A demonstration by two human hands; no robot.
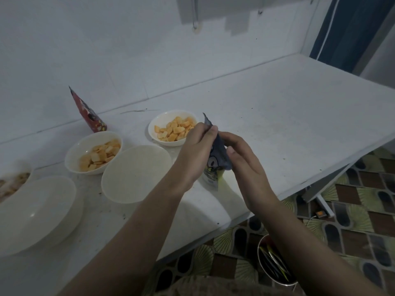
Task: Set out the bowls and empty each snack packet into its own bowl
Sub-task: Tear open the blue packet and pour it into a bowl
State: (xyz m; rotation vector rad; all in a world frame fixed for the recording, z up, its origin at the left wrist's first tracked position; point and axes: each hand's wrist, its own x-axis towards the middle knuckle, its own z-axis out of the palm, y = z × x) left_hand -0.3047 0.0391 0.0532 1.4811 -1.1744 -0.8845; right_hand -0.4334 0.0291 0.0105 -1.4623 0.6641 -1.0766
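Head view, looking down at a white table [277, 124] running from lower left to right of frame, speckled with dark crumbs, set against a white wall [106, 50]. Dark blue curtain [352, 28] at upper right. Patterned floor [352, 210] of fan and oval shapes along the lower right, with a metal pot [275, 263] of utensils at bottom centre-right.

At centre, a dark blue snack packet [218, 154], upright over the table edge, cartoon face printed on it; lettering too blurred to read. Left hand [196, 152] pinching the packet's top corner between thumb and curled fingers. Right hand [243, 165] against the packet's right side, thumb pressing it, fingers loosely extended.

Just behind the hands, a white bowl [168, 142] of orange snack pieces. Left of centre, a second filled bowl [74, 159], touching an empty bowl [134, 174] in front. Another empty bowl [36, 212] at lower left, and a partly cut-off filled bowl [15, 182] at the left edge. A red packet [87, 112] standing upright near the wall, print unreadable.
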